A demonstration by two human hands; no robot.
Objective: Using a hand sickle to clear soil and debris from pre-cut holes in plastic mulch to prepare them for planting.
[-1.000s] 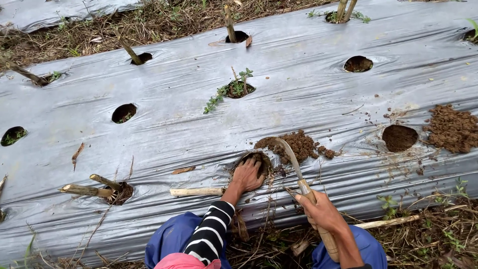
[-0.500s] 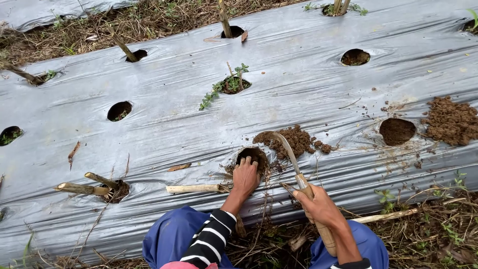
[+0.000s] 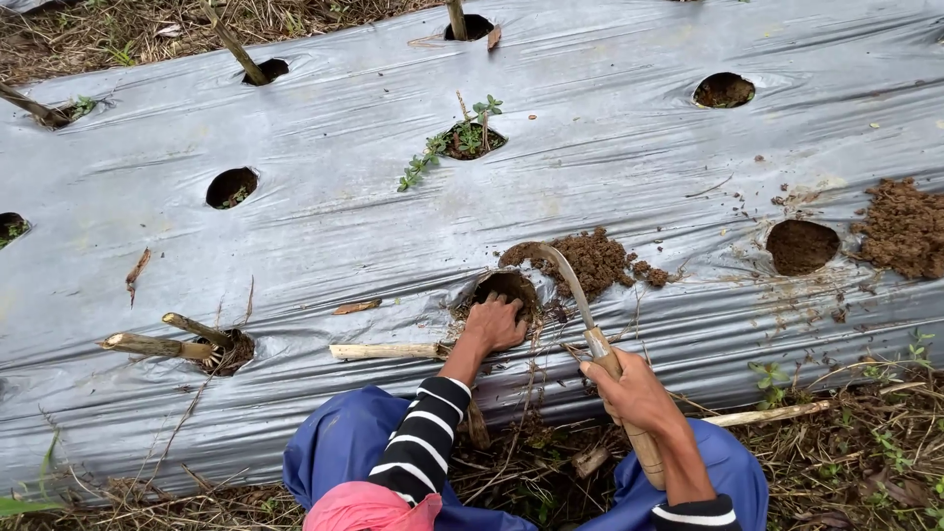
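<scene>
The left hand (image 3: 495,324) rests at the near edge of the planting hole (image 3: 506,287), fingers curled down into its rim and pressed against the soil inside; whether they pinch anything there cannot be told. This hole, cut in the grey plastic mulch sheet (image 3: 324,211), serves as the landmark for everything else.

Just right of the hole, the right hand (image 3: 634,391) is wrapped tight around the wooden handle of a curved sickle (image 3: 580,305), fingers closed fully on it. The blade arcs up and leftward, its tip ending just beyond the far rim of the hole, beside a mound of loose brown soil (image 3: 600,261) heaped on the sheet to the hole's upper right.

To the left of the hole, touching the wrist side of the left hand, lies a cut pale stalk (image 3: 385,350) flat on the plastic. Farther left a cluster of stubby cut stems (image 3: 177,339) sticks out of another opening.

Beyond the hole, farther from the person, a small green seedling (image 3: 462,138) (sprawling to one side) grows from its own opening. Well to the right sits a second dug hole (image 3: 801,246) with another soil pile (image 3: 905,226) just past it

Below the hole are blue trousers (image 3: 344,447) and a striped sleeve (image 3: 425,442)
</scene>
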